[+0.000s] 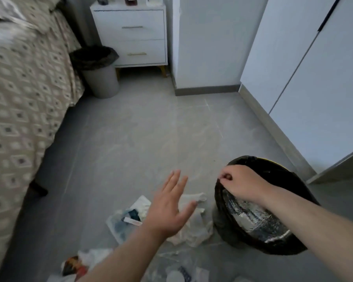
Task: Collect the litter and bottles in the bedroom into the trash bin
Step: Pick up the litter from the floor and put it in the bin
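A trash bin [289, 244] lined with a black bag stands on the floor at the lower right, with silvery and white litter inside. My right hand [242, 185] pinches the bag's rim at the bin's near left edge. My left hand [169, 210] hovers open, fingers spread, just above a crumpled white plastic bag [198, 228] lying left of the bin. Beside that lies a clear wrapper [120, 220] with a small dark item in it. More litter sits at the bottom edge: a colourful wrapper [74, 266] and clear plastic packaging [179, 271].
A bed [18, 98] with a patterned cover fills the left side. A second grey bin [99, 72] with a black liner stands by a white nightstand [135, 35]. White wardrobe doors [314, 78] run along the right. Grey tiled floor [151, 129] lies between.
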A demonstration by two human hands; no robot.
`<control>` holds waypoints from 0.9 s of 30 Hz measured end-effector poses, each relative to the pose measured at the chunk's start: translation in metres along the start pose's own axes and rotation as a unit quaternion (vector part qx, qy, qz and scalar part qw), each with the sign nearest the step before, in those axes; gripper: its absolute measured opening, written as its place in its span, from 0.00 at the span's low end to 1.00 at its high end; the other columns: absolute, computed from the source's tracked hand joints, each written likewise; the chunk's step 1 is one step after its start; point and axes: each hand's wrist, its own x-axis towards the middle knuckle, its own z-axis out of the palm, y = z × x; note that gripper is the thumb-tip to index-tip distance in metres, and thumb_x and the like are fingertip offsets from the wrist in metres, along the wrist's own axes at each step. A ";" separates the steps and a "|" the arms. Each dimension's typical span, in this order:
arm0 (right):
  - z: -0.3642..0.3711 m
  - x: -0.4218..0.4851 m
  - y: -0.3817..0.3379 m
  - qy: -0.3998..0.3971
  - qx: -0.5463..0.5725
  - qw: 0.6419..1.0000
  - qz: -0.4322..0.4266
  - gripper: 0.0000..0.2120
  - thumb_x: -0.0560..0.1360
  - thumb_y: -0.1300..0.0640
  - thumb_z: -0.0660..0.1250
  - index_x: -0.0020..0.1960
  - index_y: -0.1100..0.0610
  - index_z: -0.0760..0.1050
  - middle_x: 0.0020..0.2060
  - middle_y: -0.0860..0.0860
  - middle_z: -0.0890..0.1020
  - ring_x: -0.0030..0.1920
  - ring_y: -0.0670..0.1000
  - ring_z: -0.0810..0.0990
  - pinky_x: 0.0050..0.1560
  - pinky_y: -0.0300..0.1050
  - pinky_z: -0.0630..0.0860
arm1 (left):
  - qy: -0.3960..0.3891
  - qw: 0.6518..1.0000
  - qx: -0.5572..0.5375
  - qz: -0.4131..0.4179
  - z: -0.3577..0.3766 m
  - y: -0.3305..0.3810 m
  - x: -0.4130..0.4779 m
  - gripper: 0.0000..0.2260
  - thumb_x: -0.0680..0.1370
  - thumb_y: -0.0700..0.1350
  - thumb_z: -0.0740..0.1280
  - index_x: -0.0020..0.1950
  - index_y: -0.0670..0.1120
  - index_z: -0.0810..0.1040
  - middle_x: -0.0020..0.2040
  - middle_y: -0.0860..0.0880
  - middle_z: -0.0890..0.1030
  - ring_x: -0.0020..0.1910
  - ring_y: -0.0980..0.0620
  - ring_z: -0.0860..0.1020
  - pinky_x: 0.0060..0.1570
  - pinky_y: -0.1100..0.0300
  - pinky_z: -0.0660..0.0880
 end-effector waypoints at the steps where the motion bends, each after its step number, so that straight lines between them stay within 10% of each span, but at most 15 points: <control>1: 0.002 0.001 -0.022 0.019 0.023 0.999 -0.023 0.07 0.75 0.58 0.63 0.45 0.54 0.80 0.39 0.47 0.81 0.42 0.48 0.78 0.45 0.42 0.72 | 0.018 0.999 -0.006 -0.031 -0.012 -0.020 -0.011 0.44 0.67 0.77 0.43 0.76 0.53 0.56 0.75 0.58 0.46 0.75 0.60 0.44 0.72 0.64 0.44; 9: 0.126 0.016 -0.116 -0.157 -0.061 0.977 -0.133 0.09 0.75 0.54 0.62 0.49 0.55 0.80 0.50 0.55 0.83 0.51 0.56 0.79 0.48 0.46 0.75 | 0.040 0.938 0.030 -0.343 -0.043 -0.171 -0.120 0.23 0.79 0.51 0.61 0.71 0.40 0.67 0.74 0.41 0.64 0.74 0.45 0.60 0.72 0.55 0.54; 13: 0.205 0.001 -0.098 -0.301 -0.156 0.933 -0.117 0.15 0.74 0.53 0.62 0.60 0.53 0.75 0.61 0.56 0.78 0.60 0.58 0.76 0.55 0.44 0.72 | -0.017 0.898 0.030 -0.439 -0.024 -0.230 -0.165 0.16 0.69 0.44 0.70 0.53 0.38 0.75 0.53 0.37 0.76 0.56 0.37 0.75 0.54 0.49 0.70; 18: 0.257 -0.024 -0.050 -0.374 -0.230 0.894 -0.090 0.34 0.69 0.42 0.69 0.71 0.53 0.63 0.66 0.57 0.69 0.66 0.59 0.69 0.62 0.49 0.69 | -0.157 0.902 0.090 -0.393 0.000 -0.263 -0.187 0.48 0.57 0.67 0.70 0.72 0.48 0.63 0.70 0.46 0.64 0.70 0.45 0.65 0.65 0.54 0.66; 27: 0.285 -0.035 -0.019 -0.291 -0.199 0.933 -0.073 0.31 0.68 0.47 0.70 0.67 0.53 0.64 0.61 0.55 0.69 0.63 0.57 0.68 0.60 0.48 0.68 | -0.117 0.923 0.123 -0.346 0.018 -0.280 -0.170 0.34 0.65 0.55 0.75 0.69 0.52 0.70 0.69 0.49 0.68 0.64 0.43 0.71 0.61 0.52 0.70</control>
